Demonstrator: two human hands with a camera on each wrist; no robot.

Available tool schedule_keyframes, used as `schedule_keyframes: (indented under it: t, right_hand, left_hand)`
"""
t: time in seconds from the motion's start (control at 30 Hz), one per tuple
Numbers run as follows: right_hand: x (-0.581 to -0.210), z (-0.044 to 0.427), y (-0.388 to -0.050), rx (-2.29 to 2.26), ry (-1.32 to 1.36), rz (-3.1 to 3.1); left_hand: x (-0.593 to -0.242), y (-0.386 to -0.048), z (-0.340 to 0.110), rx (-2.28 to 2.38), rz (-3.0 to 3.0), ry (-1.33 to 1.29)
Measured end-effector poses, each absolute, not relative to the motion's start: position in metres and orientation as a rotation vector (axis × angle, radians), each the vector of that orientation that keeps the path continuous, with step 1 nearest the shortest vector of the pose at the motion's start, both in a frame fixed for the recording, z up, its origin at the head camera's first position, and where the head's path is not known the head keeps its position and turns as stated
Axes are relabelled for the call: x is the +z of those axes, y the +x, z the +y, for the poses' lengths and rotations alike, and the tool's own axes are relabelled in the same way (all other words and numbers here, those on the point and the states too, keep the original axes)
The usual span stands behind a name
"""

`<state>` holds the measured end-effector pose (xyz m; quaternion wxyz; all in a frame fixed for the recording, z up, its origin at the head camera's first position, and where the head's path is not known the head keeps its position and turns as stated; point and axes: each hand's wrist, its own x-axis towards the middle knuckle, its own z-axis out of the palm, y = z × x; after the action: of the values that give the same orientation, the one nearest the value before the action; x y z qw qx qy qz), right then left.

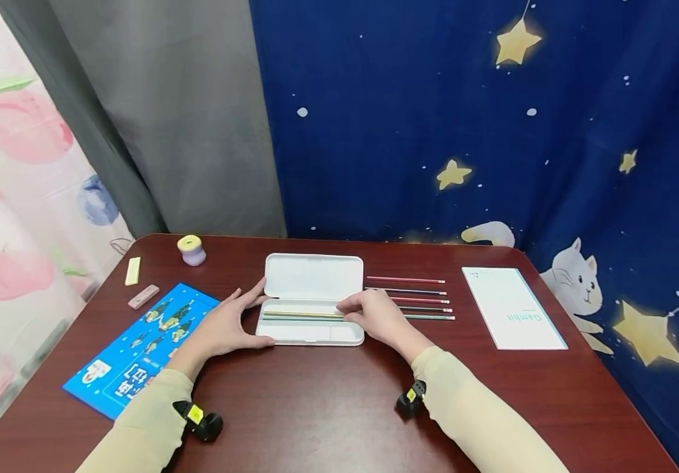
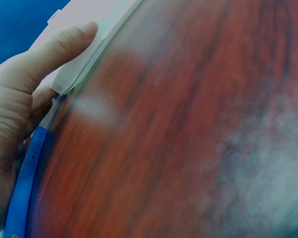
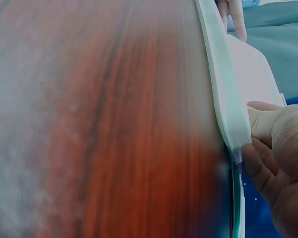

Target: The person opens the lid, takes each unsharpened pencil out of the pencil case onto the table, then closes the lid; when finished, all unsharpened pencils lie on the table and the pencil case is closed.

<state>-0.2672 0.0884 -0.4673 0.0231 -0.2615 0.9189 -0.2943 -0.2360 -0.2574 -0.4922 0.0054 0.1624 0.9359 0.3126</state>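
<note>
At the centre of the frame: one white case [image 1: 314, 277], unfolded, shallow, with rounded corners; its lid lies toward the top. At least two pencils [image 1: 298, 315] – yellow and green – lie lengthwise inside. Right of the case: five loose pencils [image 1: 410, 280], roughly parallel, eraser ends right. The left hand [image 1: 224, 326] spans the case's left end, fingers extended, thumb at the front corner. The right hand [image 1: 379, 315] bends its fingers over the right end; whether they grip a pencil cannot be told. Left side: two blocks [image 1: 143, 297], one tub [image 1: 192, 251], one blue book [image 1: 156, 328]. Right side: one pad [image 1: 513, 309].
</note>
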Motion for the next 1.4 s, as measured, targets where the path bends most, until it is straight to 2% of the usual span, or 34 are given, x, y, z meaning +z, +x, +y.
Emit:
schedule_keyframes:
  t: [0.2,0.5,0.73,1.13,1.4]
  right_hand:
    - [-0.468,0.083,-0.269,-0.875,-0.814,2.862]
    - [-0.467,0.085,-0.27,-0.827,-0.971,2.863]
    - [-0.465,0.097,-0.269,-1.084,-0.992,2.854]
    - [-0.448,0.167,-0.264,-1.103,-0.948,2.94]
    - [-0.449,0.218,-0.248,-1.086,-0.832,2.956]
  left_hand:
    - [-0.492,-0.236,-0.259,0.978,2.937,0.514]
    - [-0.493,-0.237,-0.258,0.978,2.936,0.527]
    - [-0.492,-0.236,-0.258,0.966,2.933,0.515]
    - [-0.494,-0.237,-0.261,0.959,2.941,0.525]
    - [-0.493,-0.236,-0.26,0.948,2.943,0.521]
